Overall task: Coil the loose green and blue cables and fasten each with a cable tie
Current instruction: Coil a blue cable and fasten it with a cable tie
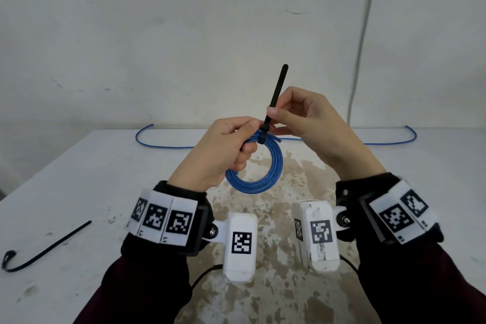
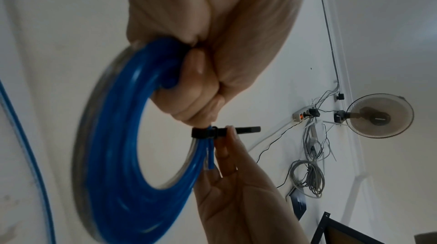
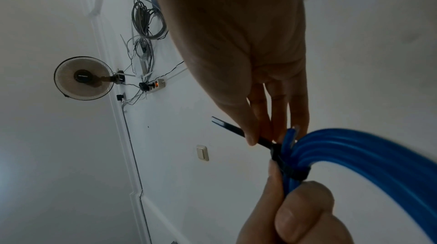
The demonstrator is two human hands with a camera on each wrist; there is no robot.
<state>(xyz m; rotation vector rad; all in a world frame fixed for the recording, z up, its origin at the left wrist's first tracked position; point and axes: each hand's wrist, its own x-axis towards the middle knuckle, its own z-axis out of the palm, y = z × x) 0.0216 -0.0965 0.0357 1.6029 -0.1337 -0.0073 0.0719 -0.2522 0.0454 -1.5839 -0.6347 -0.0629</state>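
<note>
A coiled blue cable (image 1: 263, 179) hangs in the air above the table. My left hand (image 1: 231, 144) grips the coil's top left, fingers curled round the strands (image 2: 132, 136). A black cable tie (image 1: 276, 95) wraps the coil's top, and its free tail sticks up. My right hand (image 1: 278, 116) pinches that tail just above the coil, thumb and fingers on the strap (image 3: 257, 140). In the right wrist view the tie's band (image 3: 295, 172) circles the blue strands (image 3: 354, 147). No green cable is in view.
A loose blue cable (image 1: 163, 143) runs along the far edge of the white table (image 1: 79, 179), from left to right behind my hands. A second black cable tie (image 1: 47, 247) lies at the near left. A white wall stands behind the table.
</note>
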